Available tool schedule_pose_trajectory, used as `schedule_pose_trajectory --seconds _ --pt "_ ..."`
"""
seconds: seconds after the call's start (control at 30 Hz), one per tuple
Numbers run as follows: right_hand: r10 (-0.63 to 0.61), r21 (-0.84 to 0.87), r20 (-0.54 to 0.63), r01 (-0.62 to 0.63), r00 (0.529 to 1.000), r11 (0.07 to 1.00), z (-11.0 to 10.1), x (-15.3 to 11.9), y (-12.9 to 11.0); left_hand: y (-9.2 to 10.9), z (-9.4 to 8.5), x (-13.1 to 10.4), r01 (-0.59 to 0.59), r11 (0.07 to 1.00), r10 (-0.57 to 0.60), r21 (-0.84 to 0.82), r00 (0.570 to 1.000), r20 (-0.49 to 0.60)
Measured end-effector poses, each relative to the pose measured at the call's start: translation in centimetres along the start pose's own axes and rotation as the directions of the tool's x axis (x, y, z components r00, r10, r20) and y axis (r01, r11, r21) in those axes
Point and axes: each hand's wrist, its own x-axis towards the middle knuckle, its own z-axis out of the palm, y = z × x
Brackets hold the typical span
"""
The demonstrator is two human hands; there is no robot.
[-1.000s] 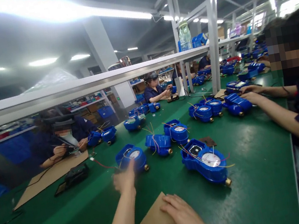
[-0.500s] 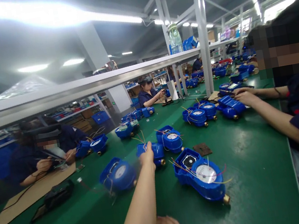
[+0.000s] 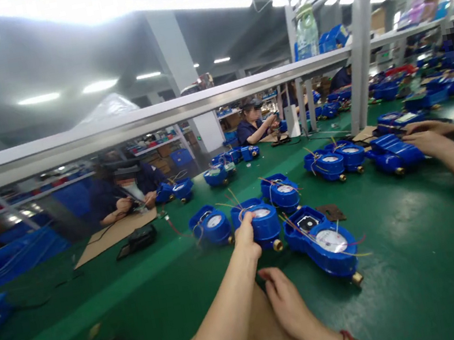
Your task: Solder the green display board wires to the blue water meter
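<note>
My left hand (image 3: 247, 234) reaches forward over the green table and grips the near left edge of a blue meter (image 3: 266, 224) with a round white dial, thin wires and a brass fitting. Below it my right hand (image 3: 286, 300), a red cord on its wrist, lies low with loosely bent fingers and nothing visible in it. Another blue meter (image 3: 215, 228) stands just left of the gripped one, and one more (image 3: 283, 194) stands behind it. To the right lies a larger-looking blue meter (image 3: 332, 242) with an open compartment and loose wires.
Brown cardboard (image 3: 260, 337) lies under my arms. A dark flat piece (image 3: 330, 213) is behind the right meter. Two more meters (image 3: 329, 165) stand farther back. A person's hands (image 3: 427, 137) work at the right; others sit across the table. A metal shelf (image 3: 155, 112) spans above.
The view has swung left and downward, showing the cardboard. My left hand now grips the meter, whose dial has come into view. My right hand has emerged from behind my left forearm.
</note>
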Motion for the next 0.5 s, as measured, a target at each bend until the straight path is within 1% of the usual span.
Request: schedule_pose_trajectory --seconds 0.07,0.13,0.17,0.23,0.3,0.37,0.43,0.47,0.5 --pt "0.09 0.132 -0.025 -0.086 0.996 0.988 -1.0 0.7 0.0 -0.4 -2.6 -4.5 -0.03 0.996 0.034 -0.085 0.998 0.05" --pt "0.151 0.24 -0.012 -0.144 0.988 0.96 -1.6 1.4 -0.1 -1.6 -5.8 -8.7 -0.062 0.986 0.071 -0.152 0.996 0.054" --pt "0.184 0.279 0.012 -0.18 0.983 0.943 -1.7 1.5 -0.3 -2.4 -7.5 -10.6 -0.075 0.981 0.084 -0.18 0.996 0.042" --pt "0.232 0.333 0.113 -0.257 0.966 0.907 -1.5 1.1 -1.2 -4.6 -11.0 -13.4 -0.085 0.97 0.09 -0.229 0.996 0.011" --pt "0.242 0.358 0.25 -0.321 0.938 0.877 -0.9 -0.2 -3.0 -6.8 -14.0 -15.4 -0.085 0.958 0.09 -0.275 0.996 0.007" --pt "0.215 0.365 0.376 -0.357 0.902 0.86 -0.1 -2.3 -5.3 -8.2 -16.0 -16.7 -0.093 0.945 0.11 -0.314 0.993 0.038" --pt "0.209 0.332 0.443 -0.376 0.872 0.865 0.7 -4.5 -7.6 -8.8 -17.3 -17.9 -0.112 0.936 0.148 -0.334 0.985 0.085" --pt "0.222 0.301 0.456 -0.384 0.862 0.873 1.0 -5.5 -8.6 -8.8 -17.8 -18.5 -0.121 0.932 0.165 -0.341 0.981 0.101" --pt "0.238 0.263 0.446 -0.38 0.863 0.887 1.3 -6.3 -9.5 -8.8 -18.3 -19.2 -0.133 0.933 0.183 -0.334 0.975 0.123"
